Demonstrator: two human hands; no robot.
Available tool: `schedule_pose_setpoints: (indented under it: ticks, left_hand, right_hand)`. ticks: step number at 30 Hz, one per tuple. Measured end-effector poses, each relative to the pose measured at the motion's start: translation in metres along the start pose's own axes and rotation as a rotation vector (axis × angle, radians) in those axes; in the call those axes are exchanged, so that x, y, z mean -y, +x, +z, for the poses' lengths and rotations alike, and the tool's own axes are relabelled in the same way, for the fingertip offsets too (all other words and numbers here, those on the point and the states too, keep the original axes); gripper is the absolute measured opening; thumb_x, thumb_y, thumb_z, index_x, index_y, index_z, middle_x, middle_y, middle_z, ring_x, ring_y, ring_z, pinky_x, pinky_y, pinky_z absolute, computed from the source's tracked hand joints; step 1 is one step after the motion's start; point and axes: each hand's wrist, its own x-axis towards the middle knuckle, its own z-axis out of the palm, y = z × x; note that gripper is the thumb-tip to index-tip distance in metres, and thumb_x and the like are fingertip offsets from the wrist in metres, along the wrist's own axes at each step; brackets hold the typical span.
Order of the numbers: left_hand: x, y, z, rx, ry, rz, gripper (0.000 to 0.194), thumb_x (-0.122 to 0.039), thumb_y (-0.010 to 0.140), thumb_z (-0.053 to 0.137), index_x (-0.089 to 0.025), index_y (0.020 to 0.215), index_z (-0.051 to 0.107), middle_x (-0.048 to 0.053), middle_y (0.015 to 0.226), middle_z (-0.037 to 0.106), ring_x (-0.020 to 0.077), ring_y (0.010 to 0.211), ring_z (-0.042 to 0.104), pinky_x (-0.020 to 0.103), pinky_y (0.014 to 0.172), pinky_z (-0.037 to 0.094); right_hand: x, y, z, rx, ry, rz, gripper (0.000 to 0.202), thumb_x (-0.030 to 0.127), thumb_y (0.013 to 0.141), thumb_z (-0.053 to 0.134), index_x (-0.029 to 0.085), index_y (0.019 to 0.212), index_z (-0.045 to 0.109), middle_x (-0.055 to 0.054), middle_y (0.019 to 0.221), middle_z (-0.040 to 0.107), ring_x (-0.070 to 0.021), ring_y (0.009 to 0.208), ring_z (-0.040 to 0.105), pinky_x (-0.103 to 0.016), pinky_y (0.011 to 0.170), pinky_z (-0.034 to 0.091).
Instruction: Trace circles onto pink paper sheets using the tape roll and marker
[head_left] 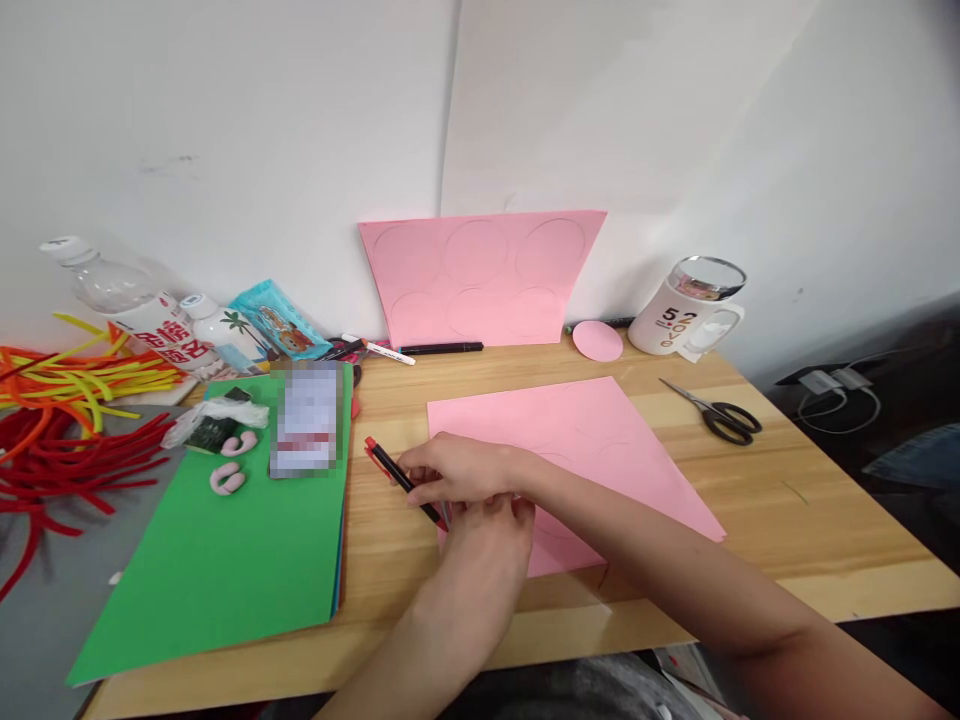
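The right hand (469, 468) reaches across the left hand (487, 540), its fingers closed around a black-and-red pen (391, 466), which slants with its lower end near the left edge of a pink sheet (622, 455). The left hand is over the sheet, its fingers bent and mostly hidden, so whether they grip anything I cannot tell. The sheet lies flat on the bench (810, 500), with faint curved lines on it. Behind it, another pink sheet (484, 280) bearing drawn circles leans against the wall, a pink disc (598, 341) just beside it. Scissors (720, 417) lie to the right, green paper (247, 560) to the left.
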Motion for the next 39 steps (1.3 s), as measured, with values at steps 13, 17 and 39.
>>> schedule_pose_setpoints:
  ticks: [13, 17, 39]
  left_hand:
    - [0.007, -0.02, -0.012, -0.163, -0.01, 0.083, 0.033, -0.003, 0.08, 0.048, -0.011, 0.111, 0.059, 0.019, 0.114, 0.058, 0.0356, 0.111, 0.052, 0.054, 0.088, 0.045]
    - [0.007, -0.021, -0.017, -0.086, 0.035, 0.102, 0.042, 0.0, 0.072, 0.05, -0.009, 0.113, 0.055, 0.022, 0.12, 0.053, 0.0374, 0.11, 0.051, 0.052, 0.084, 0.046]
    - [0.03, -0.032, -0.002, -0.224, -0.359, 0.083, 0.026, 0.002, 0.079, 0.036, -0.019, 0.092, 0.046, 0.006, 0.103, 0.05, 0.0201, 0.095, 0.049, 0.038, 0.086, 0.045]
  right_hand:
    - [-0.024, 0.004, -0.005, -0.412, -0.134, 0.218, 0.019, 0.015, 0.077, 0.066, 0.018, 0.071, 0.048, 0.0, 0.067, 0.06, -0.0112, 0.06, 0.051, -0.021, 0.056, 0.034]
    - [-0.04, -0.003, -0.01, -0.561, -0.053, 0.341, 0.018, 0.018, 0.075, 0.066, 0.019, 0.072, 0.048, 0.0, 0.066, 0.063, -0.012, 0.058, 0.055, -0.022, 0.055, 0.036]
    - [-0.053, -0.079, 0.0, -0.5, 0.11, 0.457, 0.03, 0.029, 0.075, 0.059, 0.02, 0.055, 0.039, 0.005, 0.049, 0.043, -0.0104, 0.049, 0.045, -0.022, 0.046, 0.029]
